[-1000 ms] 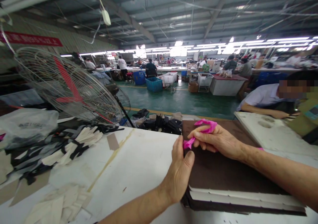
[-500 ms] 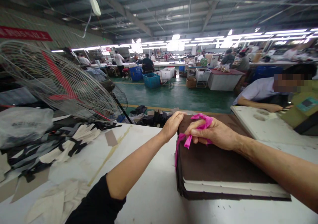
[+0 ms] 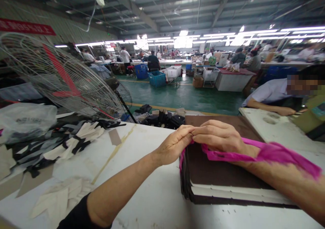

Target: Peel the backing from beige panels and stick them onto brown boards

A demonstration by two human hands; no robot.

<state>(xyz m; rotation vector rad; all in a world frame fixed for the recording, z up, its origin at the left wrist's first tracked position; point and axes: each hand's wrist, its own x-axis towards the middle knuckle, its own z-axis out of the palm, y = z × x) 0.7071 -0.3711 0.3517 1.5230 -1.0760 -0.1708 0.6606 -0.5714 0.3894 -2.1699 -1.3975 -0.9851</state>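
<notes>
A stack of flat dark brown panels (image 3: 228, 171) with pale strips along the near edge lies on the white table. A bright pink fabric strip (image 3: 228, 156) hangs down the stack's left side, and its loose length trails across my right wrist and forearm. At the upper left edge of the stack, my left hand (image 3: 172, 146) is closed, fingertips pinched on the strip. My right hand (image 3: 219, 136) meets it there, fingers pressed together on the same strip. The pinched part is mostly hidden by the fingers.
Left on the table (image 3: 137, 174) are pale and black fabric scraps (image 3: 83, 134) and a plastic bag (image 3: 27, 120). A large fan (image 3: 63, 76) stands behind them. A co-worker (image 3: 269, 93) leans over a neighbouring table at right. Dark pieces (image 3: 162, 119) lie beyond the table edge.
My right hand has moved to meet my left at the stack's edge. The pink strip, bunched in my right hand before, now streams right over my wrist. My left fingers have closed.
</notes>
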